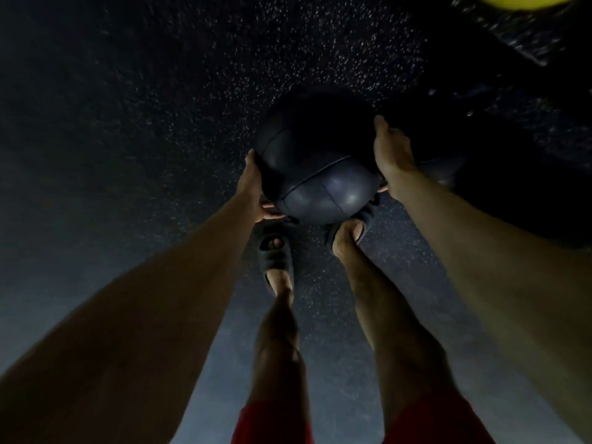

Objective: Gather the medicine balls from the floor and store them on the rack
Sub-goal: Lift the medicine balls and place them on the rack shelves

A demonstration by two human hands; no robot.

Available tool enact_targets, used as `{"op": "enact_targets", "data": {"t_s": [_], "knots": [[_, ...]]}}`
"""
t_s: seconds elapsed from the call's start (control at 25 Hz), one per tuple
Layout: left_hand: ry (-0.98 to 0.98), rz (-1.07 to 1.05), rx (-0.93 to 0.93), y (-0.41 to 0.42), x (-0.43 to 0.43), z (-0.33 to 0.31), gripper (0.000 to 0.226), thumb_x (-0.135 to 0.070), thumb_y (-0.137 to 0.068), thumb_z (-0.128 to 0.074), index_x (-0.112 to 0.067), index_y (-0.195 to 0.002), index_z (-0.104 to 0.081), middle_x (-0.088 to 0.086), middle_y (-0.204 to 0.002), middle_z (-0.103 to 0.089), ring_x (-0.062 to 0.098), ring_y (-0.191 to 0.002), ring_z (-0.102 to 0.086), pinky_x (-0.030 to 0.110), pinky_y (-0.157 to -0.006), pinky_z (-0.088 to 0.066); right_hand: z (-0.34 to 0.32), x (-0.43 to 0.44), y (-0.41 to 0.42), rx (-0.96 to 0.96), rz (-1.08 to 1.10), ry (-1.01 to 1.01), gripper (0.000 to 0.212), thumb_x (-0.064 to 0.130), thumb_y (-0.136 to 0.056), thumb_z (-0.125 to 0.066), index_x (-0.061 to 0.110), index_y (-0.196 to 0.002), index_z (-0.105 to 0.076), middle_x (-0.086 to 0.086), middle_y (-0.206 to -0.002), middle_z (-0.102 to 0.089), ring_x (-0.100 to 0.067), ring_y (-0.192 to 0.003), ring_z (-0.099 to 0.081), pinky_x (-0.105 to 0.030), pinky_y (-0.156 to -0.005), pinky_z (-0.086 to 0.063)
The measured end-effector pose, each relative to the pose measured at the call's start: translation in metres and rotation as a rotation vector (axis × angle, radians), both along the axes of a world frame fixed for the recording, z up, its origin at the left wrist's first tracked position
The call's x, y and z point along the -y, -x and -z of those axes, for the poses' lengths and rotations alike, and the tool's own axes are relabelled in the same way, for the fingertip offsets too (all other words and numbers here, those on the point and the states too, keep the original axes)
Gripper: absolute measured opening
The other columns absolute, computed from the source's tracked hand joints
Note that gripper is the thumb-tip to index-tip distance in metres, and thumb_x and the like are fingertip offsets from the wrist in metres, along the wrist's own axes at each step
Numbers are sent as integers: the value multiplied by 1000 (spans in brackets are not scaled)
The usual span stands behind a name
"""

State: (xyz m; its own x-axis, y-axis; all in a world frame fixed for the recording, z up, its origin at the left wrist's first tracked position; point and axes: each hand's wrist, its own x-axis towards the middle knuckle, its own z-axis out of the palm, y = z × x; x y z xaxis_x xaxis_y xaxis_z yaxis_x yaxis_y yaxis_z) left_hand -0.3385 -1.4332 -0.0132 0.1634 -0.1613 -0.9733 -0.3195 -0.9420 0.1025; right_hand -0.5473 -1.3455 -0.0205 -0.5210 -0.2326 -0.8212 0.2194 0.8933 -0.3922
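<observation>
The medicine ball (315, 168) is clasped by left hand (253, 184) and right hand (392, 155) above the sandals (275, 254) — a yellow ball (525, 0) is seen well apart.

Red shorts (272, 424); dark open-toe slide sandals (279, 261).

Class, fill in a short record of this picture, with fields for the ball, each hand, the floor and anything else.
ball: dark medicine ball, held over the toes
left hand: grips its left side, fingers underneath
right hand: grips its right side
floor: dark, speckled
footwear: dark sandals
other: yellow object, cut off at top edge
</observation>
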Motion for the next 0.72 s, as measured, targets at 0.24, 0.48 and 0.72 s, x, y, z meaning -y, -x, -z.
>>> {"op": "enact_targets", "data": {"t_s": [0.24,0.48,0.72], "knots": [[78,170,-44,-45,1,-155,80,-82,-84,-39,-24,-136,-55,12,-128,-61,36,-101,-62,50,-73,-56,-170,-22,-49,-92,27,0,60,47,-107,-26,7,-151,-37,-20,-152,-41,-38,-138,-40,-39,-109,-32],[309,534,-185,-79,-6,-321,76,-77,-90,-36,-24,-143,-47,12,-130,-58,31,-95,-63,40,-62,-56,-335,-87,-116,-207,204,68,56,41,-108,-22,7,-150,-37,-19,-152,-41,-37,-139,-39,-38,-110,-31],[518,820,-201,-75,-20,-447,76,-78,-89,-33,-30,-148,-43,5,-136,-53,38,-115,-58,55,-81,-58,-462,-148,-170,-291,391,144,52,41,-108,-18,14,-148,-39,-18,-145,-44,-44,-130,-44,-51,-82,-53]]}}
